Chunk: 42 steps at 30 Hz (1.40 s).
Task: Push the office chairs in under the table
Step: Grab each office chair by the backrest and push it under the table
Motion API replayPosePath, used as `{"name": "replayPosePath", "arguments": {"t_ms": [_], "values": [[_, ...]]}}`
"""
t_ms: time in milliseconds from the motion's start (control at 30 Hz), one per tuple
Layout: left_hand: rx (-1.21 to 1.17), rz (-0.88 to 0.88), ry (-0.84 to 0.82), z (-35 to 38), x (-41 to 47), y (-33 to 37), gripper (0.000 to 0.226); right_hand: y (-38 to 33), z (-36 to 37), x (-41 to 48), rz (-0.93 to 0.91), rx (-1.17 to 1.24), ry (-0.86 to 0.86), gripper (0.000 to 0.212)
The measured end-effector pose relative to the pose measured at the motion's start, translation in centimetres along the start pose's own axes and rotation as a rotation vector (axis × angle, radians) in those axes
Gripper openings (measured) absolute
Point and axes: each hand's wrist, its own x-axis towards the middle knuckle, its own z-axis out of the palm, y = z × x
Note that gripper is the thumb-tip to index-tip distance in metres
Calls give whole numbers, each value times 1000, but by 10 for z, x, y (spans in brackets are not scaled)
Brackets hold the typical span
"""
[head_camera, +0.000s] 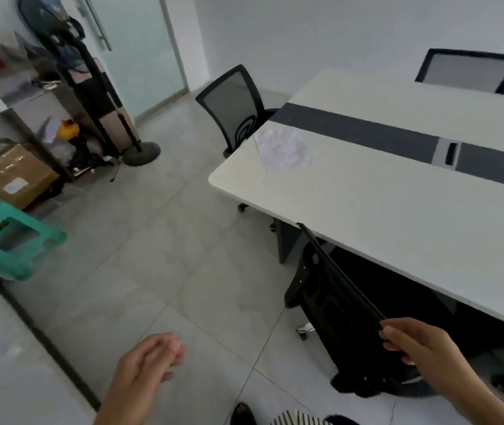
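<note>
A long white table (pixel 382 191) with a dark centre strip fills the right side. A black office chair (pixel 333 305) stands at its near edge, seat under the top, backrest close to the rim. My right hand (pixel 419 345) grips the top edge of that backrest. My left hand (pixel 149 360) hangs free over the floor, fingers loosely apart, holding nothing. A second black mesh chair (pixel 232 102) stands at the table's far left end, angled, its seat partly under the top. A third chair's backrest (pixel 468 70) shows behind the table's far side.
A crumpled white paper (pixel 284 145) lies on the table. At left stand a green plastic stool (pixel 8 237), a cardboard box (pixel 14 176), a floor fan (pixel 140 151) and cluttered shelving. A glass door (pixel 134 50) is at the back. Grey tiled floor (pixel 152 240) lies between.
</note>
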Motion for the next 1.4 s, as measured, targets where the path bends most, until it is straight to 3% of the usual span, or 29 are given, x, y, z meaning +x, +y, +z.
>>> {"name": "replayPosePath", "arguments": {"t_ms": [200, 267, 333, 433, 567, 633, 833, 967, 1100, 1267, 1400], "values": [[141, 101, -349, 39, 94, 37, 3, -3, 16, -8, 49, -77, 251, 13], [224, 133, -462, 68, 114, 48, 17, -5, 18, 3, 80, -152, 373, 19], [342, 185, -556, 104, 134, 55, 16, -7, 20, 21, 105, -229, 464, 27], [569, 344, -641, 162, 158, 66, 12, -8, 23, 52, 156, -340, 430, 36], [830, 616, -688, 237, 187, 76, 29, -1, 43, 74, 166, -466, 299, 40], [929, 739, -736, 271, 204, 74, 36, 7, 49, 74, 121, -566, 335, 50], [1455, 742, -828, 303, 226, 18, 56, 44, 58, 52, -37, -664, 432, 52], [1335, 846, -868, 258, 211, -15, 95, 68, 45, 23, 181, -726, 580, 45], [1339, 858, -952, 220, 186, -45, 80, 80, 37, -4, 326, -645, 707, 37], [1250, 850, -776, 229, 160, -59, 89, 83, 1, 14, 341, -584, 765, 42], [1278, 844, -735, 267, 163, -31, 52, 86, -37, 38, 360, -573, 785, 49]]}}
